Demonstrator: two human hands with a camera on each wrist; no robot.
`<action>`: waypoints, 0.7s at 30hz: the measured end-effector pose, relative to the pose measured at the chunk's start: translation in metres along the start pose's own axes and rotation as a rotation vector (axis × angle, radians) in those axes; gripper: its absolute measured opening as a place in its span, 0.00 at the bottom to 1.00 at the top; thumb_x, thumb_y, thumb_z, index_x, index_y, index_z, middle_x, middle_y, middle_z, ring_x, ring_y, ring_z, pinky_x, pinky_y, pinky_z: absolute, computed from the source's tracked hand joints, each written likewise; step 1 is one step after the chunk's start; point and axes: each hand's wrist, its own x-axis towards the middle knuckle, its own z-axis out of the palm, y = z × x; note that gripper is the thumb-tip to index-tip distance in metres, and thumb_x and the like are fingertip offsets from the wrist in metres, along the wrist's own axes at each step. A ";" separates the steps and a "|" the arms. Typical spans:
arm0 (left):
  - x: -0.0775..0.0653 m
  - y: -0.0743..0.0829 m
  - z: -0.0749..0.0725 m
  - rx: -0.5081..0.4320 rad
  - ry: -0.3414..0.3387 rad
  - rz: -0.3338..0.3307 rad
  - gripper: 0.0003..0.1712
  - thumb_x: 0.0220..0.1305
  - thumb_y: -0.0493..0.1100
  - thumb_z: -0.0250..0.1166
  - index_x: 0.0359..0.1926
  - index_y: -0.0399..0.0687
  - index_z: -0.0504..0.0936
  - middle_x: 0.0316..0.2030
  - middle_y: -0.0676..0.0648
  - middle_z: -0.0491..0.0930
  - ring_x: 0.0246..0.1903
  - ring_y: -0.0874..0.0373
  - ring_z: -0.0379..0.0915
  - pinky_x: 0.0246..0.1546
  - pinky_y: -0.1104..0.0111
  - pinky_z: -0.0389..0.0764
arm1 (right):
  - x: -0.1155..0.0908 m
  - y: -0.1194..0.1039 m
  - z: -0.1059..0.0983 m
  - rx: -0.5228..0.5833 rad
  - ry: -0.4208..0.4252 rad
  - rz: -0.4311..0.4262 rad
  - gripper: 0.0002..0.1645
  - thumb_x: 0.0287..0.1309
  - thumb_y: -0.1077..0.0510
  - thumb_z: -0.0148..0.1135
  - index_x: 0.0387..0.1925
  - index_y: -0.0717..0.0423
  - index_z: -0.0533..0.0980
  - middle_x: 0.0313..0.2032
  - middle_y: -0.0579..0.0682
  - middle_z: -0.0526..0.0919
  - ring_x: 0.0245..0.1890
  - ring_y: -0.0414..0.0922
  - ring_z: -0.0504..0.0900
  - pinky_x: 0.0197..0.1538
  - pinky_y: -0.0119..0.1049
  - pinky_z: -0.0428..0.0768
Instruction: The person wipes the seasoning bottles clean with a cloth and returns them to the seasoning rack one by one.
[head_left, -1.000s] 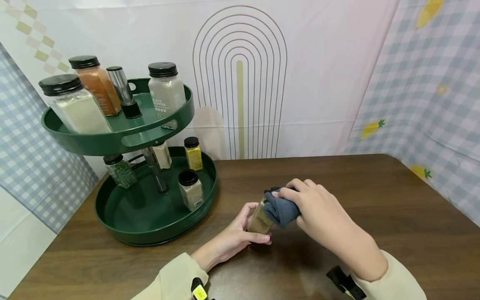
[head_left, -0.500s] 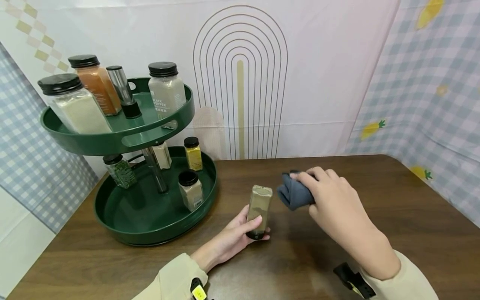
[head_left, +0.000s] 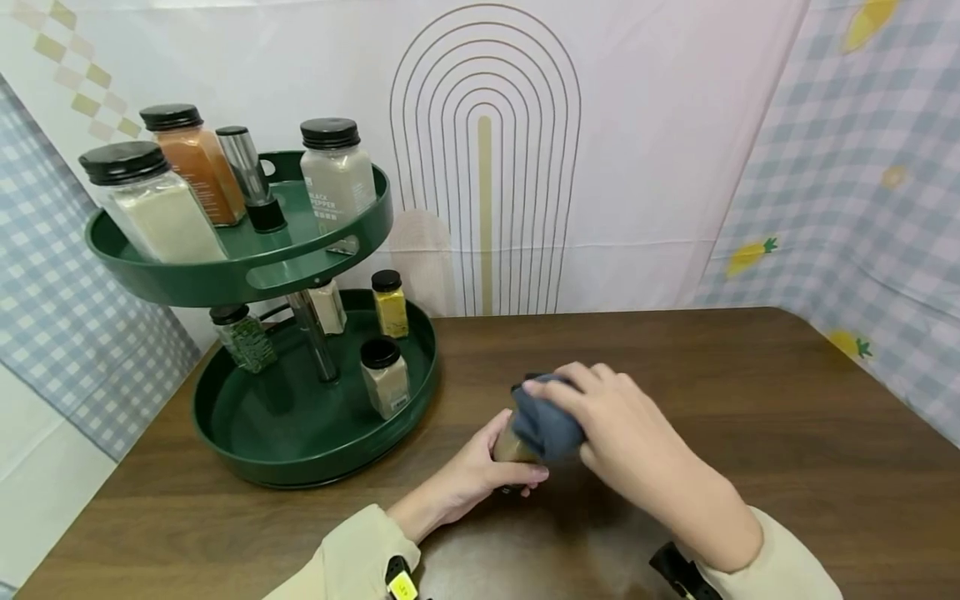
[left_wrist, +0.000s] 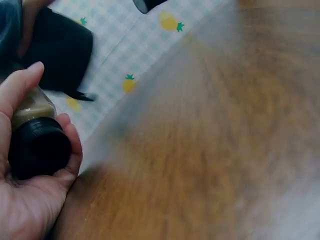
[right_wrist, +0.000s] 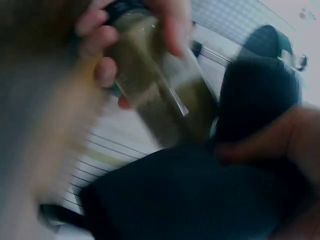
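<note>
Around a spice jar (head_left: 512, 447) with greenish-brown contents, my left hand (head_left: 474, 473) curls its fingers and thumb. The jar is turned lid down: its black lid (left_wrist: 40, 149) sits near the palm in the left wrist view. My right hand (head_left: 622, 429) grips a folded dark blue cloth (head_left: 549, 423) and holds it over the jar's upper end, hiding that end in the head view. In the right wrist view the glass jar (right_wrist: 155, 85) shows between the left fingers, with the blurred cloth (right_wrist: 185, 195) against or close to its bottom end.
On the left stands a green two-tier rack. Its upper tray (head_left: 202, 283) bears large jars, among them an orange one (head_left: 201, 171), and a silver cylinder (head_left: 251, 177). Several small jars stand in the lower tray (head_left: 300, 462). The brown table (head_left: 675, 367) meets a patterned curtain behind.
Half a second ago the cloth was apart from the jar, to its right. My right hand has moved it left, back over the jar's upper end. The left hand keeps its hold.
</note>
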 end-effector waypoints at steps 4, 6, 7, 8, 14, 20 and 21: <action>0.000 0.001 -0.001 -0.007 -0.002 -0.029 0.29 0.53 0.39 0.69 0.52 0.47 0.63 0.30 0.49 0.75 0.27 0.59 0.72 0.29 0.68 0.75 | -0.005 0.010 0.000 -0.042 -0.181 0.145 0.38 0.32 0.77 0.60 0.49 0.47 0.78 0.43 0.47 0.79 0.41 0.51 0.78 0.43 0.49 0.76; -0.001 0.001 -0.002 -0.024 0.001 -0.042 0.31 0.53 0.40 0.69 0.54 0.46 0.62 0.32 0.48 0.75 0.28 0.58 0.72 0.30 0.68 0.74 | -0.007 0.015 -0.003 -0.056 -0.216 0.171 0.35 0.34 0.76 0.60 0.47 0.47 0.78 0.41 0.47 0.80 0.39 0.52 0.78 0.41 0.49 0.76; -0.002 0.002 -0.002 -0.035 0.003 -0.049 0.31 0.53 0.41 0.68 0.54 0.47 0.61 0.33 0.48 0.74 0.28 0.58 0.72 0.31 0.68 0.74 | -0.008 0.016 -0.004 -0.079 -0.237 0.176 0.33 0.35 0.75 0.62 0.47 0.47 0.79 0.40 0.47 0.80 0.38 0.51 0.78 0.39 0.48 0.76; -0.002 0.002 -0.003 -0.048 0.006 -0.050 0.31 0.54 0.41 0.68 0.55 0.46 0.61 0.34 0.48 0.74 0.29 0.58 0.72 0.32 0.68 0.74 | -0.009 0.018 -0.006 -0.105 -0.261 0.178 0.32 0.36 0.74 0.64 0.46 0.47 0.79 0.40 0.48 0.80 0.37 0.52 0.78 0.38 0.48 0.77; -0.006 0.006 -0.004 -0.145 0.004 -0.070 0.32 0.60 0.42 0.59 0.62 0.47 0.55 0.43 0.48 0.71 0.36 0.57 0.71 0.40 0.66 0.74 | -0.008 0.022 -0.013 -0.237 -0.276 0.223 0.32 0.35 0.69 0.69 0.48 0.49 0.78 0.39 0.53 0.79 0.36 0.55 0.77 0.33 0.49 0.76; -0.005 0.007 -0.002 -0.141 -0.030 -0.096 0.36 0.62 0.43 0.58 0.67 0.46 0.53 0.48 0.48 0.72 0.41 0.58 0.72 0.45 0.66 0.75 | -0.004 0.015 -0.020 -0.038 0.088 0.244 0.40 0.34 0.76 0.56 0.54 0.48 0.73 0.47 0.50 0.78 0.44 0.51 0.76 0.38 0.48 0.75; -0.004 0.006 -0.002 -0.130 -0.026 -0.097 0.37 0.61 0.42 0.60 0.68 0.45 0.54 0.48 0.48 0.73 0.42 0.59 0.72 0.45 0.66 0.75 | -0.003 0.013 -0.020 0.001 0.140 0.218 0.41 0.34 0.77 0.55 0.55 0.48 0.72 0.48 0.49 0.78 0.45 0.50 0.75 0.41 0.48 0.75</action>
